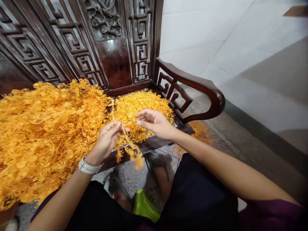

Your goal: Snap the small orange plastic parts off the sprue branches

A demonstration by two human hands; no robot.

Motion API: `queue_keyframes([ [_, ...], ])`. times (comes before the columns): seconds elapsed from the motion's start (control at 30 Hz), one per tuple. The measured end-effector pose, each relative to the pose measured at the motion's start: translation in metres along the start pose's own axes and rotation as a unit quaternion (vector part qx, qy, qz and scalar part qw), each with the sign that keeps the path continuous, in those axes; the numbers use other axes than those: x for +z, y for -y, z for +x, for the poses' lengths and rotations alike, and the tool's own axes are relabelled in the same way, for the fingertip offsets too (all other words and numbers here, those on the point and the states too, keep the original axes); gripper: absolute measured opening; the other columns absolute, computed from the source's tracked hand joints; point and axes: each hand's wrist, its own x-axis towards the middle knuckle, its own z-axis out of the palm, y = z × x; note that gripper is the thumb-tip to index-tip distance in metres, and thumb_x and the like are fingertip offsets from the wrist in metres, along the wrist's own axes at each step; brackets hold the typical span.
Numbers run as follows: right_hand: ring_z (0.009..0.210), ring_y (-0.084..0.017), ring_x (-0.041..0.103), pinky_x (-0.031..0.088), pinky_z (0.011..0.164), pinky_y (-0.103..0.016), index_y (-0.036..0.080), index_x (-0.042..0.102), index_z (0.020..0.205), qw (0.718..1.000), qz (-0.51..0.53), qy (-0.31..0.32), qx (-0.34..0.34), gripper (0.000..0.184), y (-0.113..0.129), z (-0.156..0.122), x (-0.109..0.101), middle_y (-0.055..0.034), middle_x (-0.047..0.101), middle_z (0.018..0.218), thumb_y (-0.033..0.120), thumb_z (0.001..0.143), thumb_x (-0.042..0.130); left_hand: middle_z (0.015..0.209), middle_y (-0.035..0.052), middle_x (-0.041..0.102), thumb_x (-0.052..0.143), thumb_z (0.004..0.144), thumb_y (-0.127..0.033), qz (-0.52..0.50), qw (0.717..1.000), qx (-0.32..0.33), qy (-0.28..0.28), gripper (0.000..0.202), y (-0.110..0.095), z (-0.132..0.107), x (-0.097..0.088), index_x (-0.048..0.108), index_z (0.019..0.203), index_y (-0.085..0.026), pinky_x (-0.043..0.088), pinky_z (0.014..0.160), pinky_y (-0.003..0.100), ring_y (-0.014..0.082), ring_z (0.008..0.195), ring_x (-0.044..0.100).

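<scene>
1. Thin orange plastic strand with clustered little branches (131, 149): held in front of the person, over the front edge of the worktop. Its top end rises past the left fingers and its tufted lower end hangs free below them, blurred.
2. Left hand (107, 141): closed around the strand's middle, with thumb and fingertips pinching it. A white wristwatch (88, 167) is on that wrist.
3. Right hand (154, 123): just right of the left hand, with thumb and forefinger drawn together near the strand and the other fingers fanned above. I cannot tell whether they nip a piece of it.
4. Small flat heap of loose orange plastic bits (144, 101): directly behind both hands, at the right end of the seat.
5. Large tangled heap of orange plastic strands (43, 128): fills the left part of the seat and stands much higher than the small heap. The two heaps touch.
6. Dark polished wooden worktop (149, 146): the seat of a carved bench. Only its front edge shows bare under the hands.
7. Carved fretwork backrest (141, 41) stands behind the heaps, and a curved wooden armrest (199, 86) is at the right.
8. Speckled grey stone floor (134, 179): below the seat edge, between the person's knees. Scattered orange plastic crumbs (202, 130) lie on it under the armrest.
</scene>
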Motion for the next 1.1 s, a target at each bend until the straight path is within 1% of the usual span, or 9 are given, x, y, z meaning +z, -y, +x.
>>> queue_keyframes([
  [0.13,0.093,-0.015,0.065,0.052,0.092,-0.035,0.017,0.067,0.100,0.999,0.001,-0.025,-0.030,0.014,0.001,-0.002,-0.001,-0.0040,0.070,0.098,0.022,0.090,0.076,0.086,0.0050,0.074,0.086,0.091,-0.035,0.017,0.998,-0.047,0.049,0.022,0.002,-0.005,0.005,0.077,0.100,-0.017,0.058,0.086,0.024,0.0164,0.084,0.071],
  [0.27,0.086,-0.014,0.062,0.051,0.084,-0.033,0.018,0.063,0.092,0.999,0.000,-0.019,-0.029,0.010,0.002,0.001,-0.003,-0.0027,0.069,0.092,0.016,0.086,0.071,0.090,0.0032,0.068,0.081,0.097,-0.042,0.024,0.998,-0.021,0.052,0.024,0.005,-0.007,0.011,0.080,0.097,-0.018,0.054,0.081,0.021,0.0133,0.083,0.063],
  [0.47,0.085,-0.015,0.063,0.048,0.074,-0.030,0.020,0.059,0.109,0.995,0.036,-0.066,0.064,0.022,-0.004,0.012,-0.010,-0.0036,0.069,0.101,0.022,0.087,0.063,0.084,0.0040,0.073,0.093,0.083,-0.041,0.195,0.979,0.046,0.037,0.027,0.007,-0.007,0.008,0.082,0.084,-0.017,0.051,0.076,0.024,0.0152,0.078,0.062],
  [0.57,0.093,-0.017,0.063,0.048,0.079,-0.032,0.018,0.065,0.099,0.998,0.035,0.021,0.045,0.015,-0.002,0.013,-0.010,-0.0058,0.070,0.101,0.030,0.093,0.059,0.081,0.0053,0.076,0.093,0.083,-0.040,0.244,0.968,0.053,0.040,0.024,0.007,-0.007,0.006,0.085,0.083,-0.017,0.051,0.071,0.026,0.0158,0.073,0.063],
  [0.67,0.089,-0.016,0.061,0.047,0.080,-0.032,0.017,0.065,0.081,0.993,0.033,0.104,0.032,0.024,0.001,0.012,-0.008,-0.0037,0.067,0.089,0.037,0.095,0.064,0.074,0.0032,0.073,0.092,0.084,-0.038,0.260,0.963,0.050,0.053,0.021,0.008,-0.009,0.007,0.085,0.080,-0.018,0.047,0.065,0.025,0.0131,0.066,0.057],
  [0.83,0.073,-0.010,0.055,0.043,0.069,-0.028,0.015,0.072,0.086,0.989,0.010,0.141,0.045,0.031,-0.005,0.009,-0.005,0.0005,0.067,0.078,0.043,0.091,0.082,0.061,-0.0020,0.057,0.093,0.083,-0.039,0.241,0.968,0.051,0.054,0.023,0.012,-0.013,0.003,0.082,0.080,-0.019,0.036,0.055,0.024,0.0101,0.056,0.043],
  [0.9,0.069,-0.010,0.054,0.042,0.065,-0.027,0.015,0.072,0.086,0.990,0.021,0.130,0.049,0.036,-0.005,0.008,-0.002,0.0011,0.066,0.075,0.048,0.090,0.084,0.065,-0.0014,0.061,0.093,0.084,-0.042,0.225,0.972,0.044,0.048,0.025,0.014,-0.014,-0.001,0.082,0.087,-0.020,0.040,0.057,0.024,0.0110,0.058,0.049],
  [0.97,0.066,-0.009,0.052,0.040,0.062,-0.026,0.015,0.070,0.082,0.990,0.042,0.120,0.057,0.041,-0.002,0.006,0.001,0.0022,0.063,0.071,0.052,0.087,0.086,0.079,0.0022,0.071,0.091,0.086,-0.045,0.192,0.979,0.047,0.053,0.028,0.015,-0.014,-0.003,0.083,0.096,-0.021,0.049,0.068,0.025,0.0143,0.070,0.062],
  [1.1,0.066,-0.009,0.050,0.042,0.063,-0.026,0.015,0.068,0.080,0.989,0.077,0.110,0.066,0.043,0.009,0.000,0.011,0.0031,0.061,0.070,0.053,0.086,0.088,0.097,0.0063,0.077,0.088,0.089,-0.048,0.174,0.978,0.109,0.034,0.030,0.016,-0.014,-0.002,0.084,0.100,-0.020,0.054,0.085,0.029,0.0188,0.087,0.068],
])
